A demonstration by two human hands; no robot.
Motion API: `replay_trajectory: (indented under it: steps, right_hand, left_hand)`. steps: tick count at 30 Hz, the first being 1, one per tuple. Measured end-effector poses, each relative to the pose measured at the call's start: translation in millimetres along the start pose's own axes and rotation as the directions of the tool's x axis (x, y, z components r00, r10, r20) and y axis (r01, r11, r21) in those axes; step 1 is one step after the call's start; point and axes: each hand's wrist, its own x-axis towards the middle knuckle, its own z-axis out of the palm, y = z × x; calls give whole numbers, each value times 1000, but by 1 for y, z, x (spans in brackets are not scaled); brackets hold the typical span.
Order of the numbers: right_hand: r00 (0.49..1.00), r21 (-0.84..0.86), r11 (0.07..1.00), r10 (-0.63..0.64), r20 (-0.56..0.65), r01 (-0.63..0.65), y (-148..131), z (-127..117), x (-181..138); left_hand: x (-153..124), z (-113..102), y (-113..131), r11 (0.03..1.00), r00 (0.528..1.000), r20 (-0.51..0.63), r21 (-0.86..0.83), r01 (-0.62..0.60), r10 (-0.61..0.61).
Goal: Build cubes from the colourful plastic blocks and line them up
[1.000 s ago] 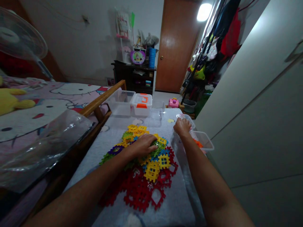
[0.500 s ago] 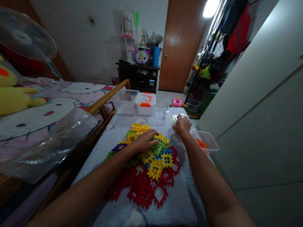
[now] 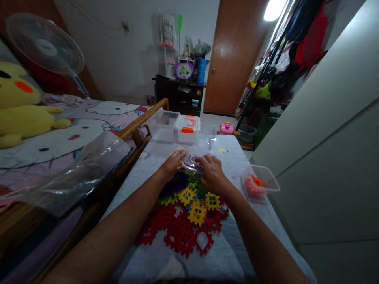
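A clear plastic lid point(image 3: 191, 161) is held between my two hands, over the far end of a pile of toothed plastic building pieces. My left hand point(image 3: 173, 163) is closed on the lid's left edge. My right hand point(image 3: 211, 167) grips the lid's right side, fingers bent over its top. Below lie yellow pieces point(image 3: 197, 212), green pieces point(image 3: 193, 179) and a dark purple piece point(image 3: 177, 184). Red pieces point(image 3: 180, 234) spread across the near side of the pile. My hands and the lid hide part of the far pieces.
A clear tub point(image 3: 274, 184) with orange pieces point(image 3: 257, 181) sits at the table's right edge. Toward the far end are an open clear box point(image 3: 162, 128), a box with orange latches point(image 3: 187, 128) and another clear container point(image 3: 209, 138). A wooden bed rail point(image 3: 145, 122) runs along the left.
My right hand has brought the lid leftward from the table's right side to above the pile. My left hand has left the pieces and taken the lid's left edge. The view has shifted slightly.
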Motion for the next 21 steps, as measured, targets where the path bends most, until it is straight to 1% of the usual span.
replay_trajectory:
  steps: [2,4,5,6,7,8,9,10,11,12,13,14,15,17,21]
  right_hand:
    - [999,-16,999,-35,4,35,-5,2,-3]
    - [997,23,997,-70,-10,70,-6,2,-4]
    - [996,67,995,-78,-41,80,-6,2,-4]
    - [993,119,990,-64,-97,76,-4,2,-4]
    - [984,171,984,-19,-176,49,-2,3,-4]
    - [962,221,975,64,-266,-4,1,4,-4]
    - [921,270,959,174,-348,-79,5,6,-3]
    - [867,321,933,293,-403,-166,10,9,-2]
    - [814,370,896,399,-422,-248,15,12,-1]
    - [782,414,855,479,-399,-313,21,15,0]
    - [775,450,820,526,-350,-353,25,18,0]
    - [781,478,795,547,-301,-373,29,21,1]
    - [792,502,778,552,-260,-378,32,23,0]
    - [804,562,745,553,-219,-360,33,26,-1]
    - [799,694,653,571,-188,-304,30,27,-3]
  left_hand:
    - [-2,-2,-2,999,1000,-3,-9,-31,31]
    - [-4,-3,-5,998,998,-7,17,-64,64]
    - [-4,-4,-6,996,997,-7,42,-81,81]
    - [-5,-4,-8,992,995,-9,74,-99,100]
    - [-5,-5,-10,987,993,-13,113,-118,120]
    - [-5,-5,-12,978,990,-19,156,-138,143]
    - [-4,-6,-13,966,985,-30,203,-158,167]
    - [-4,-7,-15,952,980,-44,251,-177,194]
    - [-4,-8,-17,935,974,-58,299,-192,219]
    - [-3,-9,-18,915,967,-69,346,-206,244]
    - [-4,-10,-19,895,961,-79,389,-217,267]
    - [-4,-10,-20,877,954,-88,425,-224,286]
    - [-5,-10,-20,862,949,-92,452,-229,301]
    - [-8,-10,-19,844,942,-96,481,-238,320]
    - [-14,-8,-18,826,924,-114,498,-264,364]
